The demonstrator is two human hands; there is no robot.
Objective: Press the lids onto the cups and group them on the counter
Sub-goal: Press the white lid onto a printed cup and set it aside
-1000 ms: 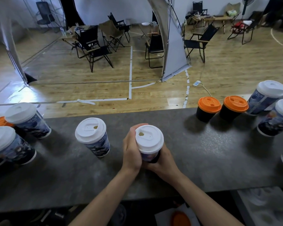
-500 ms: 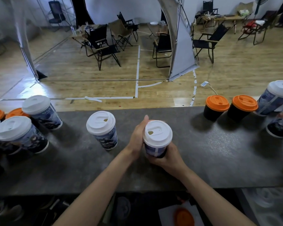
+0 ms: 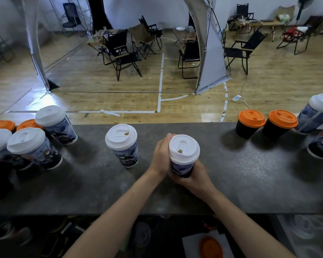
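At the middle of the grey counter (image 3: 250,183) stands a printed paper cup with a white lid (image 3: 184,151). My left hand (image 3: 161,155) wraps its left side and my right hand (image 3: 192,176) grips its base from the front right. Just to the left stands another white-lidded printed cup (image 3: 122,144), apart from my hands. A group of white-lidded cups (image 3: 34,146) and orange-lidded ones (image 3: 2,125) sits at the far left. At the right are two black cups with orange lids (image 3: 251,122) and two more white-lidded cups (image 3: 315,112).
The counter's far edge drops to a wooden floor with folding chairs (image 3: 123,53) and a white fabric panel (image 3: 211,53). Below the near edge, a loose orange lid (image 3: 211,247) lies on a sheet of paper, and stacked white lids (image 3: 306,228) sit at the lower right.
The view has shifted left, so the cups at the left now show more fully. Both hands keep holding the middle cup, which sits slightly tilted toward me.
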